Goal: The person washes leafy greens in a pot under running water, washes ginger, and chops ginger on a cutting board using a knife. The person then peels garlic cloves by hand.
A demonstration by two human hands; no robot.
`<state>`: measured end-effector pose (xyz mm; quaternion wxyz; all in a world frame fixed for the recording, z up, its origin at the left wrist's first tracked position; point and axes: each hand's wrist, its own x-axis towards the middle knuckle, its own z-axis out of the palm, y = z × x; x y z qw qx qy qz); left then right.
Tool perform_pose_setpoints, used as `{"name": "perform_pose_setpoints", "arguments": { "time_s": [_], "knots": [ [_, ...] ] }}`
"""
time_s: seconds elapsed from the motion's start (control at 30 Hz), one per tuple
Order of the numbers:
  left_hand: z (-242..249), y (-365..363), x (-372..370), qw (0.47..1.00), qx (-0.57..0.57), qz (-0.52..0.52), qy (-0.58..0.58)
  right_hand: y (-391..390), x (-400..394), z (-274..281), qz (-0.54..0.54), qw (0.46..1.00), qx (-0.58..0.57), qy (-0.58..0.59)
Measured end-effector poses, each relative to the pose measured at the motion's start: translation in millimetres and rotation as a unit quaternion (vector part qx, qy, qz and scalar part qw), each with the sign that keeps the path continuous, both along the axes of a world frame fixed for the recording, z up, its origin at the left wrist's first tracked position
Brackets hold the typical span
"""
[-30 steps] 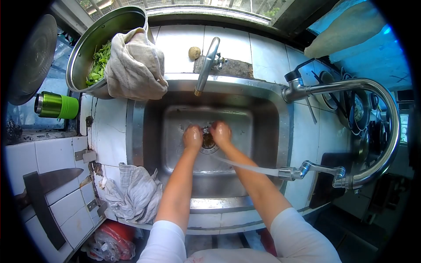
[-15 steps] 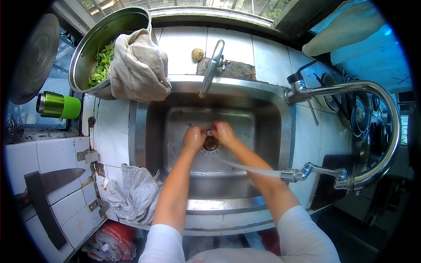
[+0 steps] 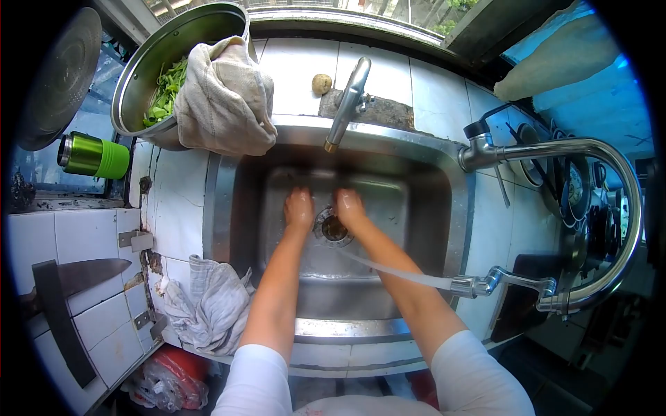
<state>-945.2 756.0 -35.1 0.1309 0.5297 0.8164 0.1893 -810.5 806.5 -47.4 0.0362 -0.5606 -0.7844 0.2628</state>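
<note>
Left hand (image 3: 299, 208) and right hand (image 3: 349, 208) sit beside the drain (image 3: 334, 227), whether loose or gripping cannot be told; its metal looks stiff, likely slippery, best held by its edge.

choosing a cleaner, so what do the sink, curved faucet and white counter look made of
Sink: probably stainless steel, satin finish, grey with soft reflections. Gooseneck faucet: likely chrome-plated metal, polished, with bright highlights along its curve; core metal hidden. Counter: apparently glazed ceramic tile, glossy white with straight joints.
</note>
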Motion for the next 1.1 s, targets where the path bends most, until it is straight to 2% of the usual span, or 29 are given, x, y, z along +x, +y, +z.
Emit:
{"name": "perform_pose_setpoints", "arguments": {
  "time_s": [0.07,0.13,0.17,0.23,0.27,0.33,0.37,0.43,0.47,0.53,0.63,0.77,0.83,0.87,0.93,0.97,1.03,1.07,1.1],
  "knots": [
    [-8,7,4,0.999,-0.037,-0.022,-0.006,7,6,7,0.005,1.0,-0.002,-0.03],
    [1,8,9,0.987,-0.024,0.015,-0.159,11,19,19,-0.017,0.991,-0.08,0.103],
    [-1,9,8,0.987,-0.023,0.016,-0.159,12,23,26,-0.016,0.991,-0.08,0.103],
    [-4,7,5,0.913,-0.209,-0.105,-0.335,6,28,38,-0.058,0.924,-0.319,0.205],
    [-3,6,5,0.914,-0.206,-0.104,-0.334,3,28,40,-0.056,0.924,-0.317,0.206],
    [-2,3,6,0.96,-0.151,-0.025,-0.235,0,30,45,-0.004,0.981,-0.15,0.121],
    [5,5,6,0.96,-0.15,-0.026,-0.234,1,28,45,-0.004,0.981,-0.148,0.122],
    [24,4,2,0.987,-0.056,0.072,-0.129,-1,17,40,0.035,0.988,-0.088,0.122],
    [24,4,-1,0.988,-0.057,0.073,-0.126,-4,11,35,0.036,0.988,-0.089,0.124],
    [23,10,-11,0.988,-0.021,0.15,-0.035,-9,-2,27,0.045,0.998,-0.05,0.012],
    [14,14,-21,0.983,-0.016,0.185,0.01,-7,-4,-1,0.063,0.998,0.016,-0.01],
    [-18,32,-30,0.973,-0.026,0.228,-0.022,-3,12,29,0.081,0.996,0.003,0.031],
    [-29,36,-29,0.972,-0.023,0.234,-0.009,-8,23,47,0.134,0.972,-0.174,0.086],
    [-24,33,-27,0.972,-0.026,0.235,-0.013,-13,29,45,0.133,0.972,-0.178,0.081],
    [-8,37,-30,0.987,-0.044,0.145,-0.061,-18,35,43,0.064,0.992,-0.091,0.066],
    [-7,35,-28,0.986,-0.044,0.146,-0.061,-18,37,38,0.065,0.992,-0.091,0.065],
    [-3,24,-17,0.987,-0.094,0.003,-0.13,-23,39,30,-0.07,0.997,-0.012,0.013],
    [24,18,-11,0.971,-0.163,-0.051,-0.166,-28,37,31,-0.07,0.997,-0.014,0.016],
    [53,11,-6,0.947,-0.231,-0.104,-0.2,-33,34,33,-0.122,0.992,-0.043,0.013]
  ]
}}
